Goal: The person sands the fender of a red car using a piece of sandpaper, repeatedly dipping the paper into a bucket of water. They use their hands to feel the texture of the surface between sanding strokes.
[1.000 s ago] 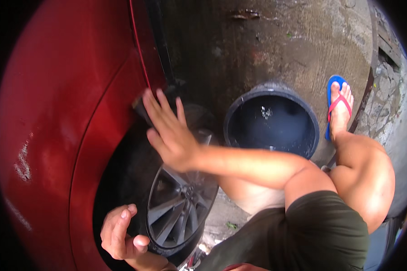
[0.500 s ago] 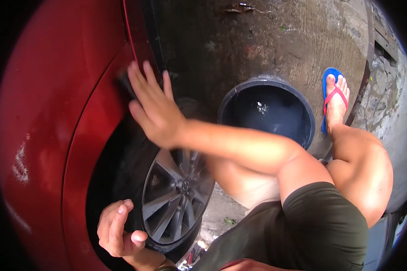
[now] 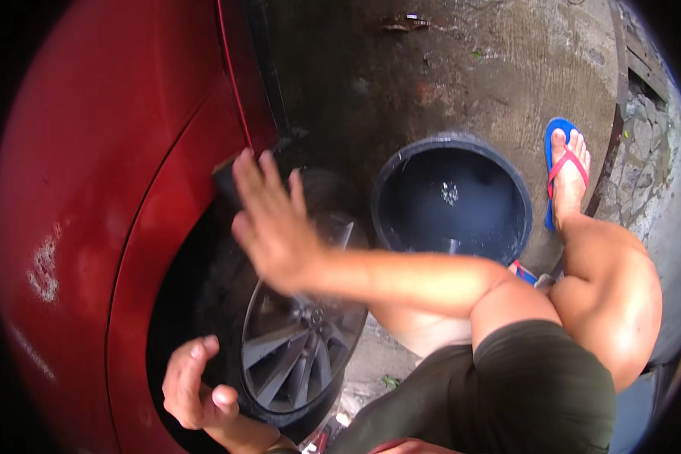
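My right hand (image 3: 272, 223), slightly blurred, reaches across to the red car body (image 3: 68, 159) with long, spread fingers over a dark sponge-like pad (image 3: 223, 178), held at the edge of the wheel arch and mostly hidden behind the hand. Below it sits the alloy wheel (image 3: 310, 348) in its black tyre (image 3: 204, 318). My left hand (image 3: 200, 382) hovers at the lower left in front of the tyre, fingers loosely curved and apart, holding nothing.
A round dark bucket (image 3: 382, 208) stands right of the wheel on wet, stained concrete (image 3: 499, 76). My foot in a blue flip-flop (image 3: 567, 174) rests at the right, my bent leg below it. A broken stone edge (image 3: 635, 151) runs along the far right.
My right hand and the pad swept up along the red panel, then came back down toward the wheel arch. My left hand stays about where it was.
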Demonstrator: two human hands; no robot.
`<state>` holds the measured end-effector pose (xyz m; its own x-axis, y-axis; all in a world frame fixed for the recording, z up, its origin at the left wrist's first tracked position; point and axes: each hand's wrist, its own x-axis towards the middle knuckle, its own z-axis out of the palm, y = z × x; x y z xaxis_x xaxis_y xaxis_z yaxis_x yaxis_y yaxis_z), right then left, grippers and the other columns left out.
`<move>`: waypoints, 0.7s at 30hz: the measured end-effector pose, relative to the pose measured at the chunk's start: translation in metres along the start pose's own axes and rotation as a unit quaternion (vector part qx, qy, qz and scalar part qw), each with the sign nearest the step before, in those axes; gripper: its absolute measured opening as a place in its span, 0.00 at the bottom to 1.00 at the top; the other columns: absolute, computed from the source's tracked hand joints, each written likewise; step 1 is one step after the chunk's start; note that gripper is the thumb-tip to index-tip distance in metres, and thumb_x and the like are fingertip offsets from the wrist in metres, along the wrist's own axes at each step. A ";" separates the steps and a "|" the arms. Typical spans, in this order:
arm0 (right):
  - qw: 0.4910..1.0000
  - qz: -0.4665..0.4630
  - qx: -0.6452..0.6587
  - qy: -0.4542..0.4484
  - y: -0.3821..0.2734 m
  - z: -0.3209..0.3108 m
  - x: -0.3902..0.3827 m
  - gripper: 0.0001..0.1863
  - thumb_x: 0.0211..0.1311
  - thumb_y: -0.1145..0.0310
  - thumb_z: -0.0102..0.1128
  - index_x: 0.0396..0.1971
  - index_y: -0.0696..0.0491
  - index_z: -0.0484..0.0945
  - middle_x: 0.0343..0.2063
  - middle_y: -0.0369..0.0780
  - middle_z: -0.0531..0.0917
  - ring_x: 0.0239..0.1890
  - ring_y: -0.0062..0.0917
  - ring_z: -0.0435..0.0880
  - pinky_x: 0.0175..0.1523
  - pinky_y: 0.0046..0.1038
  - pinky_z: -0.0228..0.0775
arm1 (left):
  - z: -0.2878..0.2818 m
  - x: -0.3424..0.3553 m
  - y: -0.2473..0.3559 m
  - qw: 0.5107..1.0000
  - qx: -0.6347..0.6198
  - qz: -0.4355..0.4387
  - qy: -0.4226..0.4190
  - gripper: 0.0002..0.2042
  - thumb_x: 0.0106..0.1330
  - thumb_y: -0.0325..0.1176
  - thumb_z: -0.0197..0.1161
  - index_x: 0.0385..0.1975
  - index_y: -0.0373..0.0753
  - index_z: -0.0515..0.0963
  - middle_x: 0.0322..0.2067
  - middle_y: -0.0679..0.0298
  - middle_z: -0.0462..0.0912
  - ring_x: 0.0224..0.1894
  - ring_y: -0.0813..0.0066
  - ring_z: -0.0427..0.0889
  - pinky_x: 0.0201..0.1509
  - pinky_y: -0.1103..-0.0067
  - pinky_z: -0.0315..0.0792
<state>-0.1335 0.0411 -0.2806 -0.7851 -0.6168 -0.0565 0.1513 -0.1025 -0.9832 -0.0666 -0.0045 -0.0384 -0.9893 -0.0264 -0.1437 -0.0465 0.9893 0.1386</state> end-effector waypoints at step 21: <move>1.000 -0.003 0.002 -0.001 -0.014 0.000 -0.016 0.38 0.79 0.56 0.43 0.78 0.65 0.49 0.80 0.56 0.49 0.82 0.59 0.41 0.77 0.69 0.31 | -0.004 -0.014 0.005 1.000 0.007 0.006 0.008 0.34 0.76 0.59 0.57 0.55 0.24 0.78 0.34 0.47 0.87 0.36 0.55 0.88 0.41 0.66 0.84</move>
<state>-0.1233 0.0522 -0.2663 -0.7845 -0.6182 -0.0496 0.1491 -0.1104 -0.9826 -0.0534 0.0000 -0.0321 -0.9919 -0.0175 -0.1260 -0.0335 0.9915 0.1260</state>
